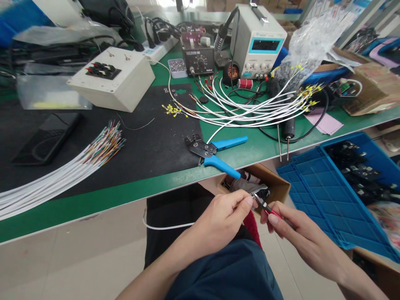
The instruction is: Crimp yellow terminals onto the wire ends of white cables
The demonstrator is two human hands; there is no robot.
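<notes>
Above my lap, my left hand (223, 218) pinches a white cable (170, 228) close to its end; the cable trails out to the left. My right hand (286, 223) is wrapped around small cutting pliers (271, 210) with red handles. The pliers' metal jaws meet the cable end just past my left fingertips; whether they are closed on a wire is too small to tell. On the bench edge above lies a crimping tool (215, 150) with blue handles. A bundle of white cables (62, 177) with coloured wire ends rests at the left.
White cables with yellow-tipped ends (259, 110) curve across the green bench (162, 183). Behind them stand a soldering station (198, 58) and a power supply (258, 46). A grey box (114, 79) sits left. Below the edge are a cardboard box (279, 189) and a blue crate (325, 187).
</notes>
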